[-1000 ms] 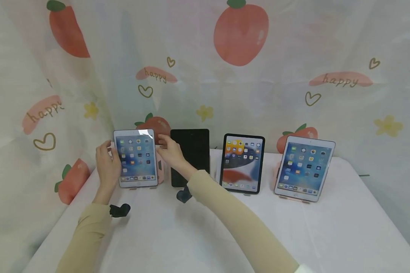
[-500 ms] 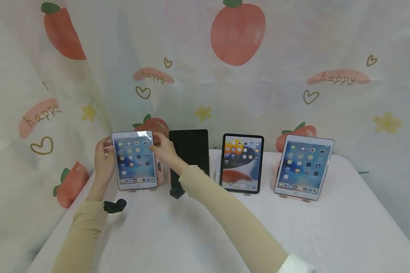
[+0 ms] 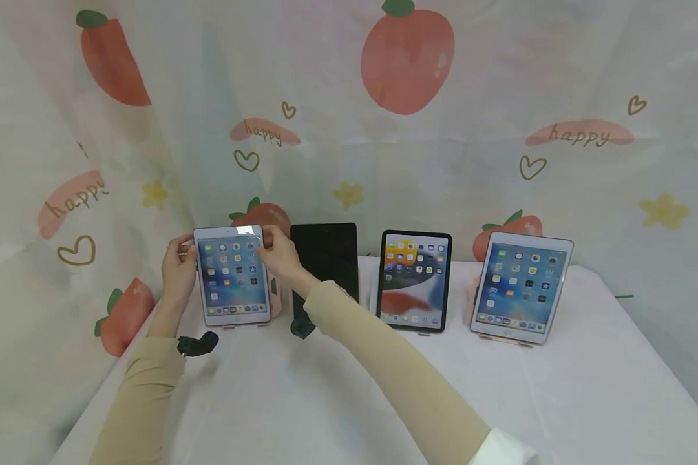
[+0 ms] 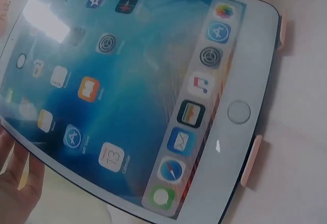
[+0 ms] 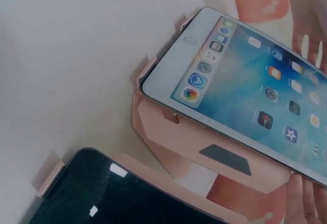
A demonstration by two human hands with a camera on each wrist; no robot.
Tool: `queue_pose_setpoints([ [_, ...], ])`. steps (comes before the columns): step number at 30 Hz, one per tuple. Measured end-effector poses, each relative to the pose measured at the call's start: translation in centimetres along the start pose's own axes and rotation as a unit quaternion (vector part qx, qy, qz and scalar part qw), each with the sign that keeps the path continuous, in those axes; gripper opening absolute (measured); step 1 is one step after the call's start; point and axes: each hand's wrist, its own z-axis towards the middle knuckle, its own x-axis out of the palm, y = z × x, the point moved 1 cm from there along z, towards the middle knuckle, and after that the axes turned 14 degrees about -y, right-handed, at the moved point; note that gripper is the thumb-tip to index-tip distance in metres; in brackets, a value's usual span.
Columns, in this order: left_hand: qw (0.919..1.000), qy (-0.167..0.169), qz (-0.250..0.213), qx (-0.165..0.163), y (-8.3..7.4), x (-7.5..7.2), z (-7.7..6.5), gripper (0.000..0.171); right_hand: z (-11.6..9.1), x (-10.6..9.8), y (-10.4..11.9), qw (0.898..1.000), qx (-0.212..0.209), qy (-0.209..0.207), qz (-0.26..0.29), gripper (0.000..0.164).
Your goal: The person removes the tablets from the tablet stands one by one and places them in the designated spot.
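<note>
A white tablet (image 3: 232, 278) with its home screen lit leans on a pink stand (image 5: 204, 157) at the left of the row. My left hand (image 3: 178, 271) is at its left edge, thumb alongside and fingers reaching toward the back; in the left wrist view, its fingers (image 4: 20, 178) show at that edge. My right hand (image 3: 282, 258) pinches the upper right edge, thumb on the front and the other fingers behind. Its fingertips (image 5: 301, 201) show beside the tablet in the right wrist view. Two small clips (image 4: 251, 160) hold the tablet's lower edge.
Close on the right stands a black tablet (image 3: 326, 258) with a dark screen, partly behind my right forearm. Beyond it are a black-framed lit tablet (image 3: 414, 281) and another white one (image 3: 522, 287) on stands. A strawberry-print curtain (image 3: 314, 168) hangs behind the white table (image 3: 442, 413).
My right hand has moved left onto the tablet's right edge, its thumb now over the front. My left hand's fingers have drawn in along the left edge. The tablets stay in their places.
</note>
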Motion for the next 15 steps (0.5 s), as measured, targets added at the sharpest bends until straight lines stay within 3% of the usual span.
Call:
queue_pose_setpoints([
  [7,0.9991,-0.025,-0.024,-0.025,-0.21,0.52,0.11,0.033,0.25,0.07,-0.13,1.000,0.012,-0.001,0.006,0.038],
  [15,0.9985,-0.013,-0.037,-0.039,-0.14,0.01,0.08,0.033,0.44,0.37,-0.51,1.000,-0.009,-0.023,-0.003,0.029],
])
